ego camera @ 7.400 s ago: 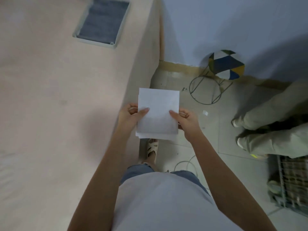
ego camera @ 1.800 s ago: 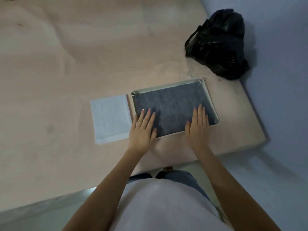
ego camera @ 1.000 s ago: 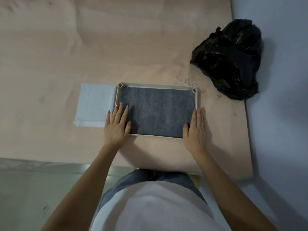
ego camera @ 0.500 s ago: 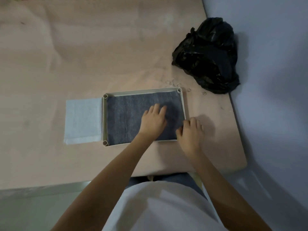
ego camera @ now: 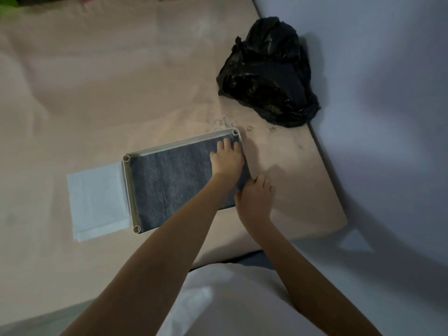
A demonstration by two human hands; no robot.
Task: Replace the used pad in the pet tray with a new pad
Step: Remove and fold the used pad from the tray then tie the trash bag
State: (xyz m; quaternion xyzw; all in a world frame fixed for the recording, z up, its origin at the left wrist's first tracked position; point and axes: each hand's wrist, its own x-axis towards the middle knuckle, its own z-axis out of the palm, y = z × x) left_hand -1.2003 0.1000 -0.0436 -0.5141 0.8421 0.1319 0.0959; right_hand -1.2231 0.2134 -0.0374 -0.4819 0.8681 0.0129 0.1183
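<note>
Grey used pad (ego camera: pixel 174 183) lies under the flat, open left hand (ego camera: pixel 228 158); the right hand (ego camera: pixel 255 197), fingers curled, grips the tray (ego camera: pixel 128 190) edge.

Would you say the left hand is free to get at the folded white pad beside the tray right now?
Probably yes. The left hand lies on the grey pad at the tray's far right corner, while the white pad sits uncovered just outside the tray's left rim, so nothing blocks it.

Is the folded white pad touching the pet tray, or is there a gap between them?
Touching. In the head view, the white pad lies flat on the surface with its right edge running flush along the tray rim's left side, no gap visible.
</note>
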